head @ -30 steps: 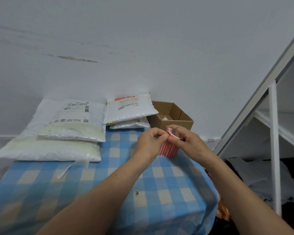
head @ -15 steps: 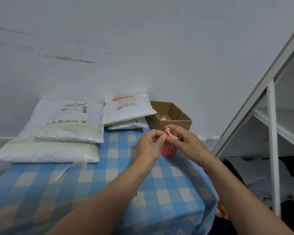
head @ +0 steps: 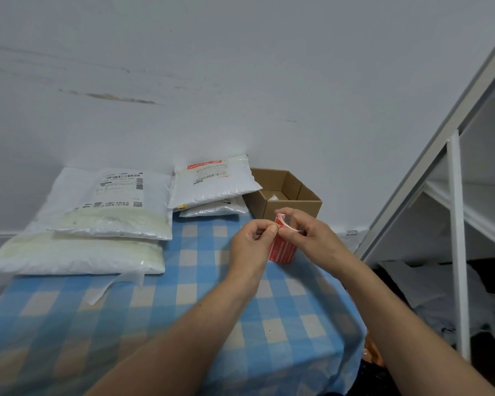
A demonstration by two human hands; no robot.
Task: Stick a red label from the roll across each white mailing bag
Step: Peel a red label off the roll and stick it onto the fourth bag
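Your left hand [head: 250, 242] pinches the peeled label end and your right hand [head: 319, 241] grips the one red label roll [head: 282, 252], held above the checked tablecloth [head: 183, 304]. Four white mailing bags lie behind: two large ones [head: 109, 207] stacked at left, two small ones [head: 212, 184] stacked beside one cardboard box [head: 289, 198].

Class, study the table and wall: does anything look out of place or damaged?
A loose, crumpled translucent strip lies on the cloth beside the lowest bag, like discarded backing. The wall carries a brown scuff.
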